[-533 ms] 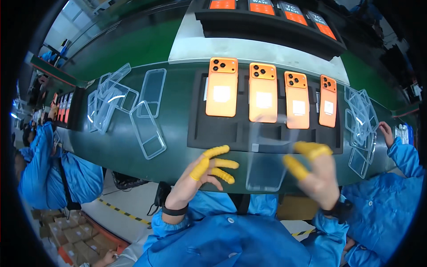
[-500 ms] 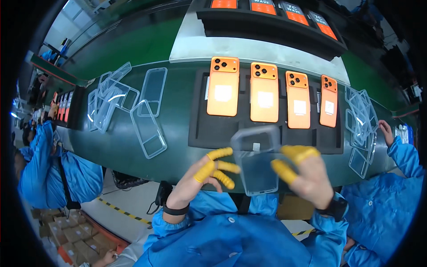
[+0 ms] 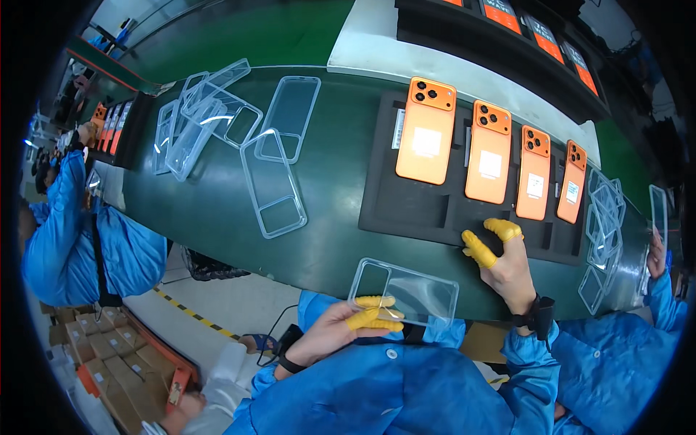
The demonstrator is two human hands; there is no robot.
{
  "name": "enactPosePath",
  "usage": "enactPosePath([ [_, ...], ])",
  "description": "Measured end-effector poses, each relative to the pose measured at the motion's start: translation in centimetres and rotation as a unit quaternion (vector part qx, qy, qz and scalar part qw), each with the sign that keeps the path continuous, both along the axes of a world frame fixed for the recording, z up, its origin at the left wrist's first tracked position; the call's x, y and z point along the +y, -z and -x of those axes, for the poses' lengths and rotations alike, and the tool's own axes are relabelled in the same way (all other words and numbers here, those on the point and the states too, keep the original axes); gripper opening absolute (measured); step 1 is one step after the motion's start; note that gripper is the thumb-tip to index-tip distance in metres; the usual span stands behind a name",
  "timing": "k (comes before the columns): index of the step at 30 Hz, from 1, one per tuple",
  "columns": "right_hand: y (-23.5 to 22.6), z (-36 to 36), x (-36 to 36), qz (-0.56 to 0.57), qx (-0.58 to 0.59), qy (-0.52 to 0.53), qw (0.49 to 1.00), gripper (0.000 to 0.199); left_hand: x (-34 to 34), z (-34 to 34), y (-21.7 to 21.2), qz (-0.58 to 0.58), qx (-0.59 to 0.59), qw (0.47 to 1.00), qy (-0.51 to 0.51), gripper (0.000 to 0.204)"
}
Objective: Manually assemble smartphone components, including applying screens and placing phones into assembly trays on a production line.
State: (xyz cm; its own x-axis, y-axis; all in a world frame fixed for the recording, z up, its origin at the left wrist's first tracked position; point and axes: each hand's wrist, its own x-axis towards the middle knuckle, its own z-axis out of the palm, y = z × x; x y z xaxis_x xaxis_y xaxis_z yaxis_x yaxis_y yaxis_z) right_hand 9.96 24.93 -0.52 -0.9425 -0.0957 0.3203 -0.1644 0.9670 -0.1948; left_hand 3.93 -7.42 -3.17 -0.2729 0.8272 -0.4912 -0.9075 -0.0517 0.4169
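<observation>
My left hand (image 3: 349, 328), with yellow finger cots, grips a clear phone case (image 3: 424, 290) by the end with the camera cutout. The case is tilted over the near edge of the green table, with nothing inside it. At the front edge of a black foam tray (image 3: 413, 215), my right hand (image 3: 502, 262) is open; its cot-covered thumb and finger are spread, with nothing visible between them. Four orange phones lie camera side up on the tray: the leftmost phone (image 3: 424, 165), a second phone (image 3: 486, 185), a third phone (image 3: 531, 203) and the rightmost phone (image 3: 570, 206).
Clear cases (image 3: 272, 185) lie scattered at the left, and another heap of cases (image 3: 603, 217) lies at the right. Beyond the phones stands a black tray (image 3: 500, 69) of printed boxes. A co-worker's hand (image 3: 656, 255) at the right holds up a case. Cartons (image 3: 112, 362) sit lower left.
The clear case has turned from upright to sideways and come nearer my body in my left hand. My right hand has moved away from it to the tray's front edge. The view has shifted left.
</observation>
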Motion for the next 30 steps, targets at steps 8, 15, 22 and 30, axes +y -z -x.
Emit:
enactPosePath([
  [8,-2.8,9.1,-2.9,0.199,0.024,0.157,0.967,0.030,1.5,-0.5,-1.4,0.181,0.229,0.956,0.043,0.035],
  [15,-2.4,15.2,-6.4,0.137,0.000,0.344,0.929,0.039,1.9,-1.3,-1.9,0.253,0.723,0.640,0.058,0.013],
  [22,-2.1,17.6,-6.1,0.308,0.070,0.366,0.876,0.033,5.1,-0.4,0.3,0.101,0.853,0.511,0.040,0.025],
  [30,-4.6,12.2,-8.0,0.327,0.235,0.254,0.879,0.022,4.9,-1.6,1.6,0.096,0.889,0.441,-0.070,0.035],
])
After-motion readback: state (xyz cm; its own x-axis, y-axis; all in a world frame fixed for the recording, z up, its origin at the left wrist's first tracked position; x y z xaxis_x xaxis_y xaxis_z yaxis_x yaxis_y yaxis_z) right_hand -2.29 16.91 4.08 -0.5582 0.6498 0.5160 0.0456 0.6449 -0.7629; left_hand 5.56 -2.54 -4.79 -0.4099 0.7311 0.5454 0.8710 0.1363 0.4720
